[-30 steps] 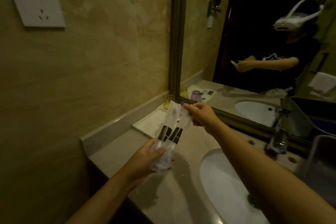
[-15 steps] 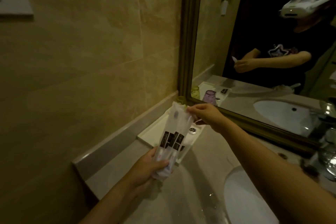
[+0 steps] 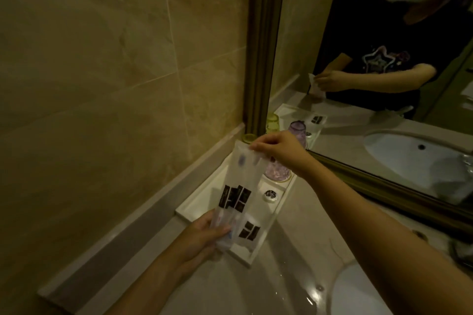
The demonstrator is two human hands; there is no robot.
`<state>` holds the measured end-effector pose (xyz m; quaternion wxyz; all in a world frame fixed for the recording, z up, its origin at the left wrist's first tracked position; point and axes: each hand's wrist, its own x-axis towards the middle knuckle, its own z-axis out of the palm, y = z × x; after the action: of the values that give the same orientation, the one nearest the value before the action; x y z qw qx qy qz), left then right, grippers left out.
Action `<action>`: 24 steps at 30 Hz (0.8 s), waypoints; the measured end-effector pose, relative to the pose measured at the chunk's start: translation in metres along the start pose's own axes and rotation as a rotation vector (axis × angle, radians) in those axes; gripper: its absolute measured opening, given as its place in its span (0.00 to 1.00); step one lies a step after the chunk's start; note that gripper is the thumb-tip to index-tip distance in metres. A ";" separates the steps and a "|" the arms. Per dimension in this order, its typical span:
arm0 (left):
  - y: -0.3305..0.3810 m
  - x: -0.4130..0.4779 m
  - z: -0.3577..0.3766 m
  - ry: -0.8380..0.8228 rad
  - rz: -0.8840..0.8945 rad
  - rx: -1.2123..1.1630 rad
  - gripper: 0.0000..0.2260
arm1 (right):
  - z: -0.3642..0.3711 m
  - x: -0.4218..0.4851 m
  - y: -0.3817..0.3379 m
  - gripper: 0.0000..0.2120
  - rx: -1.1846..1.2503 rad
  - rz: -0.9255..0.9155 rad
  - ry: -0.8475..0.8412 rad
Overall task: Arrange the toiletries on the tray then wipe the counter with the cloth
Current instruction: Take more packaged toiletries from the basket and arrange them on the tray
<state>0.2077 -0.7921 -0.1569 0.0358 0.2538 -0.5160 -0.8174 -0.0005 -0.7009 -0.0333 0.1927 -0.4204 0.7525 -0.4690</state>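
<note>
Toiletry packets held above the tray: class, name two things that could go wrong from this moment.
1. The toiletry packets are pinched only at their ends by the left hand and right hand; a loose one could slide out onto the counter.
2. The right hand hangs just above the purple glass on the tray; lowering the packets might knock it.

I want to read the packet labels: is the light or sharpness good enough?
Head view: dim, yellow-tinted light; packets held by left hand and right hand show black label blocks, text too soft to read; glare streaks on the wet counter; wide-angle bending at edges.
</note>
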 end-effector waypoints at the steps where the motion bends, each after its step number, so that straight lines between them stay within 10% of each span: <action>1: 0.001 0.004 -0.002 -0.004 -0.001 -0.017 0.23 | -0.002 0.004 -0.006 0.09 -0.017 -0.024 0.009; 10: 0.010 0.043 -0.005 0.064 0.109 -0.161 0.17 | -0.009 0.029 -0.040 0.07 -0.200 -0.177 0.092; 24: -0.001 0.052 -0.055 0.418 0.108 0.556 0.08 | 0.045 0.079 0.088 0.07 -0.231 0.171 0.240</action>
<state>0.1874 -0.8539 -0.1959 0.1133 0.3880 -0.7128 -0.5731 -0.0545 -0.7712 -0.1236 0.0910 -0.3153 0.8518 -0.4083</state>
